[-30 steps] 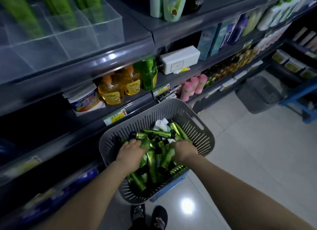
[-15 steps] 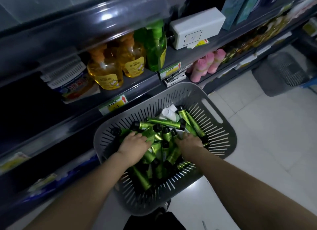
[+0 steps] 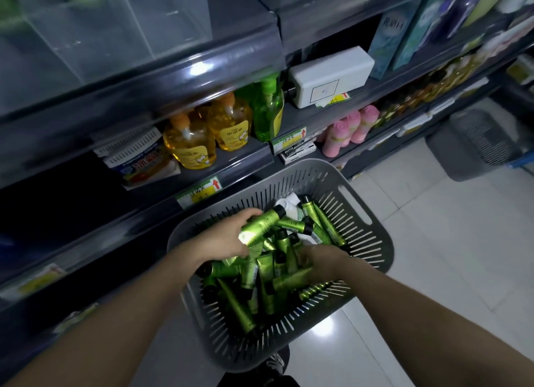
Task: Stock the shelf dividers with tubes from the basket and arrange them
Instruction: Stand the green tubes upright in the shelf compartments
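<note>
Item: my left hand (image 3: 222, 237) is gripping one green tube (image 3: 261, 224), now raised above the pile of tubes (image 3: 260, 274) in the grey basket (image 3: 372, 239). My right hand (image 3: 323, 261) is clutching tubes lower down, as before. The shelf tags (image 3: 202, 191) are too blurred to read.

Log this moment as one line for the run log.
stage: picking from basket | left hand: holding green tube, lifted above pile | right hand: down among tubes, grip unclear | clear shelf dividers: not yet reached
</note>
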A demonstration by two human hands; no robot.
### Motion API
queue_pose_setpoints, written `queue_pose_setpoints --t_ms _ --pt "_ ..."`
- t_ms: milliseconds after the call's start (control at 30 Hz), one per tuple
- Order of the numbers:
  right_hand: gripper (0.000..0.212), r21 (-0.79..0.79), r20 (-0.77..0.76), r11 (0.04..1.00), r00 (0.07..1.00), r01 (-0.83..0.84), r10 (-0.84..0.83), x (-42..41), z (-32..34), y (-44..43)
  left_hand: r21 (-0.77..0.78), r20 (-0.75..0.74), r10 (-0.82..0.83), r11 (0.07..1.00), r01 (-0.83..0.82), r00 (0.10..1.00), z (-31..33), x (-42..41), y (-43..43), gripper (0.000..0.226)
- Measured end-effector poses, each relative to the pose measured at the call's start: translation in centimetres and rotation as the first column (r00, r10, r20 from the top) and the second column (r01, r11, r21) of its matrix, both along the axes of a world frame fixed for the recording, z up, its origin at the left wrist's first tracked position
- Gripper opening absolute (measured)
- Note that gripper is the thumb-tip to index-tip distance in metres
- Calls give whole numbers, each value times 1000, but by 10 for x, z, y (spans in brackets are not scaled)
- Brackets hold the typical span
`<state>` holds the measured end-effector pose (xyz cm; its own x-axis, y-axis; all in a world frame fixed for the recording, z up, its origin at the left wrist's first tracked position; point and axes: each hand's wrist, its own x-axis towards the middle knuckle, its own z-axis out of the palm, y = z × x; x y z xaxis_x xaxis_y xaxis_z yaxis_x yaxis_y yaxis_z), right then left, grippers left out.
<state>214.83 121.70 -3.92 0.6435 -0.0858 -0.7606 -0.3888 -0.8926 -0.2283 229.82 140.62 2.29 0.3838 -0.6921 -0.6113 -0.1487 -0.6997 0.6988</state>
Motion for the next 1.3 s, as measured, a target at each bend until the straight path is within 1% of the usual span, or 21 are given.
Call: queue_pose_setpoints --t_ms 33,100,167,233,267,300,367,433,500,567,633,700,733,833,933,1000,1100,1200,1300 --pt "36 58 17 995 996 82 -83 0 6 -3 -9 -40 19 1000 -19 999 4 2 3 84" --pt "27 180 70 952 962 246 -262 1 19 -10 4 -67 56 998 -56 996 10 5 8 75" --pt "32 297 104 879 902 374 -419 4 33 -11 58 16 68 996 -69 998 19 4 11 56" --pt "36 348 158 837 854 422 -496 8 44 -12 68 140 75 994 -85 987 28 3 12 39" --pt "32 365 191 821 828 439 -527 9 49 -12 60 183 72 995 -84 981 33 2 12 32" --pt "28 392 215 796 796 460 -566 11 55 -11 56 207 67 995 -80 976 39 1 11 27" --pt "27 445 267 760 739 474 -618 13 68 -10 43 221 65 996 -77 973 52 -2 9 19" --pt "24 483 309 747 710 456 -633 13 82 -10 17 249 68 997 -75 966 65 -6 8 21" --pt "20 536 320 728 695 428 -644 14 97 -9 0 325 54 998 -58 944 78 -8 9 23" --pt "17 550 345 740 702 387 -624 15 109 -8 -29 377 83 997 -77 923 92 -10 13 15" --pt "12 547 381 763 709 345 -594 17 124 -3 -97 386 159 987 -131 909 104 -9 19 4" --pt "9 558 430 773 691 303 -581 19 141 4 -178 359 244 965 -191 901 118 -10 26 7" --pt "12 576 452 765 668 288 -591 20 149 7 -209 354 272 956 -208 895 126 -11 30 10" --pt "22 635 488 730 601 253 -633 24 175 19 -286 406 334 930 -229 850 151 -13 41 19" --pt "21 679 517 705 548 206 -658 30 201 32 -379 436 428 885 -270 792 178 -11 52 18" --pt "15 674 554 720 534 162 -639 34 222 41 -440 438 481 851 -286 759 197 -11 61 8" --pt "8 670 603 736 508 97 -615 42 255 54 -518 392 554 793 -321 734 228 -8 78 6" --pt "6 676 640 736 475 24 -604 53 285 71 -603 382 628 725 -333 678 255 -2 95 14" --pt "14 683 663 730 442 -26 -604 65 310 92 -687 373 701 649 -326 608 284 2 112 18"
